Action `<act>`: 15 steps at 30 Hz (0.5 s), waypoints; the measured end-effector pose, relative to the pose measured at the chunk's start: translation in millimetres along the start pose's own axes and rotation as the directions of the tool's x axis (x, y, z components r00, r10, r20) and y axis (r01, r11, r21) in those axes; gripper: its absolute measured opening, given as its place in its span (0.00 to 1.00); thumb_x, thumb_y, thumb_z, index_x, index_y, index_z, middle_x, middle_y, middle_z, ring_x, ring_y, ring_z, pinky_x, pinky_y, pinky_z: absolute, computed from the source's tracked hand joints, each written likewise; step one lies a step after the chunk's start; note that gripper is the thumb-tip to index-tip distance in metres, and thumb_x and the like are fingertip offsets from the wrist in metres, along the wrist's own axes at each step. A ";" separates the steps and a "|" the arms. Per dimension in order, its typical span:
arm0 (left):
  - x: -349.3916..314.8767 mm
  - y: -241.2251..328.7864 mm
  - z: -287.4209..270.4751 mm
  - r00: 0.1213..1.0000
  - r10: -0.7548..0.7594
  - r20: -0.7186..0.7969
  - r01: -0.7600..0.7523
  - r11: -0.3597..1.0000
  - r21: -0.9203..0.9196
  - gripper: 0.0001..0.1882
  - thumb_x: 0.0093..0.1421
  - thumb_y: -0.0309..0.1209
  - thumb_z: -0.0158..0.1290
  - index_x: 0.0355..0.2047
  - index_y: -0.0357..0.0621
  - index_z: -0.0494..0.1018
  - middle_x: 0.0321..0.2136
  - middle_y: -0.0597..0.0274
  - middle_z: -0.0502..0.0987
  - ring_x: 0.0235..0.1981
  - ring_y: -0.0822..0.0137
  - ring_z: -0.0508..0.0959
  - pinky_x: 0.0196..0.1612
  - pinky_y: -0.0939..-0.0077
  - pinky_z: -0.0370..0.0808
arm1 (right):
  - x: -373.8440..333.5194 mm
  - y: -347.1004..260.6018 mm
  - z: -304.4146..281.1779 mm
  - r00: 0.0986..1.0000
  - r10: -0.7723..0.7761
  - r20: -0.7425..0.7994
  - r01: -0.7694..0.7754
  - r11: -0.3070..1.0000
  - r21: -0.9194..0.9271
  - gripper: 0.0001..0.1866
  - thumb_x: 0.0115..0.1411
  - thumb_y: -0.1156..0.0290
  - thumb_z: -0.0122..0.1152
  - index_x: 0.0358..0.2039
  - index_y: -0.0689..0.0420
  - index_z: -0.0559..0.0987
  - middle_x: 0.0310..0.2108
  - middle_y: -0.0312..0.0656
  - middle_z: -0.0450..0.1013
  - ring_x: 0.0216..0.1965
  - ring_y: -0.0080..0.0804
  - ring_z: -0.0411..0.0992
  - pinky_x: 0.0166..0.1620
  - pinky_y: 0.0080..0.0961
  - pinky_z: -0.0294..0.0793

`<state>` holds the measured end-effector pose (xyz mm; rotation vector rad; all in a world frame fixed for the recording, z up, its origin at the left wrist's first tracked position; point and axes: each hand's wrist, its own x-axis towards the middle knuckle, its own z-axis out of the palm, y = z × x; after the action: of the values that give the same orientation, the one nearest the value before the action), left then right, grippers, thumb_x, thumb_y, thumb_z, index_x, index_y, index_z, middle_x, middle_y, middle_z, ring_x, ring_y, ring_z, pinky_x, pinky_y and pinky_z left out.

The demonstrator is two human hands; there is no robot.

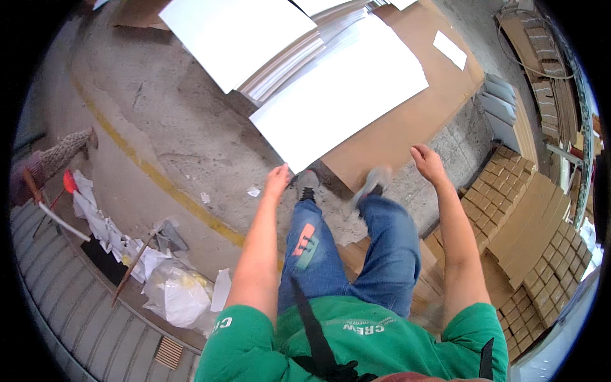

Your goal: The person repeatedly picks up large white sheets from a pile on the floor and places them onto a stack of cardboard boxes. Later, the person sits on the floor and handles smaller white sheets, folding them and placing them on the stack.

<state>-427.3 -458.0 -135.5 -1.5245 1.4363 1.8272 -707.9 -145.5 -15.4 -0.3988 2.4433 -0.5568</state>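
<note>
My left hand is closed, its fingertips at the near corner of a white sheet. Whether it pinches that corner or only overlaps it from above, I cannot tell. This sheet tops a fanned stack, partly over a large brown cardboard sheet. Beside it on the left lies a second stack of white sheets. My right hand hangs right of the cardboard's near edge, fingers curled, with nothing seen in it. Below my hands are my shoes, the right one blurred.
Stacked brown bundles stand at the right, with grey-white panels leaning beyond. A small white card rests on the cardboard. At left are a plastic bag, crumpled paper, a stick, a yellow floor line and another person's arm.
</note>
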 end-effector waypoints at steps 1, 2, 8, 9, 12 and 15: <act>11.4 -0.4 0.0 0.999 -0.035 -0.009 0.035 0.999 -0.004 0.29 0.55 0.52 0.47 0.45 0.39 0.67 0.38 0.58 0.73 0.35 0.69 0.73 0.38 0.77 0.70 | 24.6 19.1 3.3 0.996 0.057 0.076 -0.049 0.993 -0.106 0.18 0.55 0.59 0.49 0.39 0.60 0.74 0.35 0.51 0.72 0.38 0.44 0.71 0.42 0.32 0.69; 27.0 -6.2 0.6 0.999 -0.044 -0.022 0.044 0.999 -0.020 0.29 0.55 0.52 0.47 0.46 0.39 0.66 0.39 0.57 0.73 0.36 0.69 0.73 0.39 0.76 0.70 | 48.2 41.7 4.4 0.982 0.119 0.144 -0.086 0.973 -0.216 0.19 0.54 0.58 0.50 0.39 0.59 0.75 0.36 0.52 0.72 0.39 0.45 0.71 0.43 0.34 0.68; 116.4 -58.5 -11.0 0.956 -0.182 -0.232 0.175 0.983 -0.051 0.31 0.54 0.52 0.47 0.48 0.38 0.65 0.40 0.57 0.72 0.39 0.67 0.71 0.43 0.71 0.67 | 217.0 139.2 15.8 0.950 0.236 0.204 -0.071 0.800 -0.595 0.24 0.52 0.55 0.50 0.41 0.62 0.73 0.41 0.55 0.69 0.45 0.50 0.67 0.48 0.37 0.65; 133.4 -74.3 -16.3 0.928 -0.269 -0.258 0.258 0.963 -0.079 0.33 0.54 0.53 0.47 0.50 0.38 0.63 0.43 0.56 0.70 0.42 0.65 0.69 0.46 0.70 0.66 | 248.9 142.3 17.5 0.952 0.227 0.207 -0.052 0.783 -0.619 0.25 0.52 0.55 0.50 0.43 0.63 0.72 0.43 0.56 0.69 0.46 0.51 0.66 0.49 0.37 0.64; 181.4 -110.3 -10.8 0.895 -0.255 -0.365 0.211 0.965 -0.155 0.40 0.52 0.55 0.48 0.56 0.38 0.55 0.53 0.52 0.60 0.53 0.60 0.62 0.53 0.65 0.59 | 335.6 151.6 12.6 0.981 0.141 0.132 -0.045 0.831 -0.555 0.34 0.53 0.47 0.50 0.50 0.63 0.66 0.49 0.54 0.65 0.51 0.48 0.63 0.52 0.38 0.62; 226.0 -81.2 10.5 0.773 -0.337 -0.537 0.250 0.940 -0.231 0.43 0.50 0.55 0.51 0.55 0.33 0.54 0.54 0.49 0.59 0.52 0.55 0.63 0.55 0.63 0.58 | 416.8 171.9 3.8 0.991 0.137 0.000 -0.109 0.788 -0.606 0.39 0.52 0.43 0.50 0.51 0.66 0.64 0.49 0.59 0.64 0.53 0.49 0.61 0.54 0.37 0.59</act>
<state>-449.1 -486.4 -373.1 -2.3704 1.1946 1.3623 -1055.8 -164.5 -301.5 -0.4903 2.5347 0.3180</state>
